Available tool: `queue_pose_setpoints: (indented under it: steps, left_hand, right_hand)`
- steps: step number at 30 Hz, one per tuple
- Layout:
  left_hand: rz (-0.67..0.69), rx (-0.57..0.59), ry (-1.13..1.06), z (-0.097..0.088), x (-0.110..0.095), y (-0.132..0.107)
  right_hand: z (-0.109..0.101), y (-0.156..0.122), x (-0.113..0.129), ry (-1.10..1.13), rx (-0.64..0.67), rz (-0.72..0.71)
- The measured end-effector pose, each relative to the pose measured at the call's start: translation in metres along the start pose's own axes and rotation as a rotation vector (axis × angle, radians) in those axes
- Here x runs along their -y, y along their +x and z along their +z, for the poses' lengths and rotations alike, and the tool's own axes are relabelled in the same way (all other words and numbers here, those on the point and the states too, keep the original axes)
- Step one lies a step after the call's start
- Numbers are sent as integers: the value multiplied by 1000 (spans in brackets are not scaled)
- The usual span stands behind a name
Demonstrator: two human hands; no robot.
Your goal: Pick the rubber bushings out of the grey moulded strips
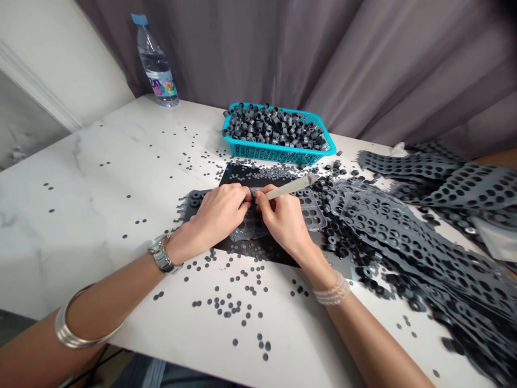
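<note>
My left hand (218, 213) rests curled on a grey rubber sheet (311, 210) of moulded rings, pinching it near its top edge. My right hand (283, 218) is closed round a pale stick-like tool (293, 187), whose tip meets the sheet right beside the left fingertips. The sheet lies on a black mat (238, 175) in the middle of the white table (100, 178). A watch and a bangle are on my left arm, a bead bracelet on my right wrist.
A turquoise basket (283, 153) heaped with grey rubber rings stands behind the mat. A large pile of punched grey sheets (424, 231) covers the right side. Small dark discs (230, 307) are scattered over the table. A water bottle (155, 64) stands at the back left by the curtain.
</note>
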State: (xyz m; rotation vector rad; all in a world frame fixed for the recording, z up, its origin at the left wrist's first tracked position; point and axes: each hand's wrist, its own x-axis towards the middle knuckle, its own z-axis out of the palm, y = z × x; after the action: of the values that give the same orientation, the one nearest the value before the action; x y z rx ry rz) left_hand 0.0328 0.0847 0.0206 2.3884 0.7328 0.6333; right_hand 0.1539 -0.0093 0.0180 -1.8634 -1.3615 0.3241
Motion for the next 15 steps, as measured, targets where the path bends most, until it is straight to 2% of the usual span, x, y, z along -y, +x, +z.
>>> queue_pose_setpoints:
  steps: [2, 4, 7, 8, 11, 13, 15]
  left_hand:
    - [-45, 3, -52, -7, -7, -1]
    - [-145, -28, -149, -20, -13, 0]
    - [-338, -149, -544, -39, -13, 3]
    - [-401, -144, -708, -43, -10, 4]
    - [-605, -6, -1084, -44, 2, 9]
    - [-703, 77, -1205, -41, 6, 10]
    - [-745, 119, -1273, -38, 5, 10]
  right_hand:
    - [1, 0, 0, -35, -10, -26]
    - [1, 1, -1, -42, -22, -25]
    - [1, 1, -3, 21, -11, 19]
    - [0, 1, -4, 64, -8, 43]
    - [-4, -1, -7, 213, -47, 112]
    - [-9, -2, -10, 285, -94, 146]
    - [-14, -4, -11, 335, -133, 172]
